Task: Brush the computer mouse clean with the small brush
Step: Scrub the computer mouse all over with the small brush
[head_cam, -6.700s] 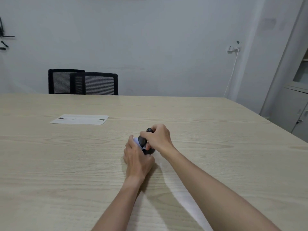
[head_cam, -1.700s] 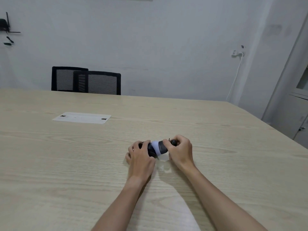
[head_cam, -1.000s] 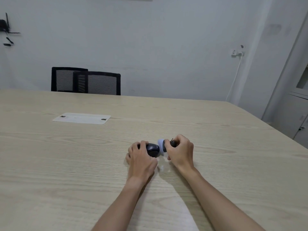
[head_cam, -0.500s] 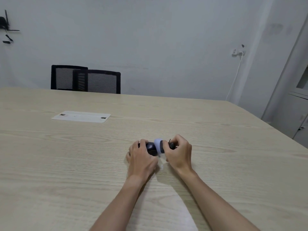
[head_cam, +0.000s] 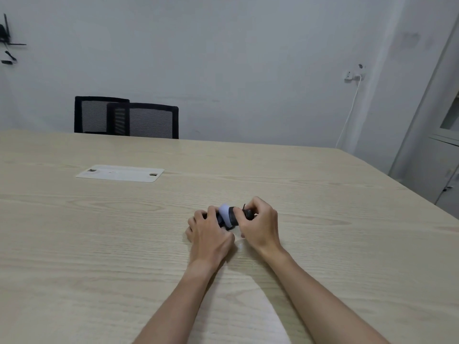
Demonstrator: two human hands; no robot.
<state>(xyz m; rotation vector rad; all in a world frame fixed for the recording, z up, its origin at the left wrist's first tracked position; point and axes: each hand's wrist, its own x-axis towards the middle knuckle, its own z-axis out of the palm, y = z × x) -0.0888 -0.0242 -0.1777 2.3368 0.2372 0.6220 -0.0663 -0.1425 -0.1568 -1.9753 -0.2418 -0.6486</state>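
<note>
**Two hands at the mouse, mid-table**

A person sits at a wide pale wooden table (head_cam: 104, 244) with both bare forearms reaching forward. The left hand (head_cam: 211, 235) lies over a dark computer mouse (head_cam: 221, 220), which rests on the tabletop well to the near right of a white plate (head_cam: 120, 173) set flat into the wood. The fingers of that hand curl down over the mouse's left side and hold it in place; most of the mouse is hidden beneath them, so only a small dark patch shows between the two hands.

The right hand (head_cam: 258, 225) is just beside the left, almost touching it. Its fingers and thumb are curled tightly round a small brush (head_cam: 232, 216), gripping the dark body. The brush's pale lilac head points left and sits against the top of the mouse, right at the left hand's fingertips. A thin dark end of the brush sticks out above the right hand's knuckles. Whether the bristles are pressed firmly to the mouse cannot be told from this angle.

Beyond the far edge of the table, behind the white plate, stand two black mesh-backed chairs (head_cam: 139, 120) against a grey wall. Far to the right of the plate, a white cable (head_cam: 347, 115) hangs from a wall socket, and a grey cabinet (head_cam: 444, 145) stands at the right edge.
</note>
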